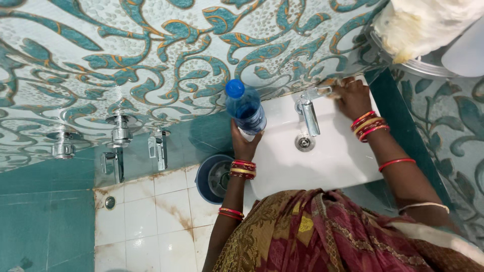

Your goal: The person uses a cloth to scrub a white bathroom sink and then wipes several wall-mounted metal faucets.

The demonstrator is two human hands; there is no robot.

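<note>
We judge this mid-scrub: our left hand (245, 142) wraps its fingers around the blue-capped clear plastic bottle (245, 108) at the white ceramic basin's (327, 166) edge, while our right hand (353, 96) presses closed fingers behind the chrome tap (308, 115); next, likely careful wiping around its base.

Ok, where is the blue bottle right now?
In the head view, the blue bottle is upright in the left hand, at the left edge of the white sink, left of the tap.

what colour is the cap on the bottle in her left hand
Blue, matching the blue bottle held by the left hand; the head view shows it clearly.
</note>
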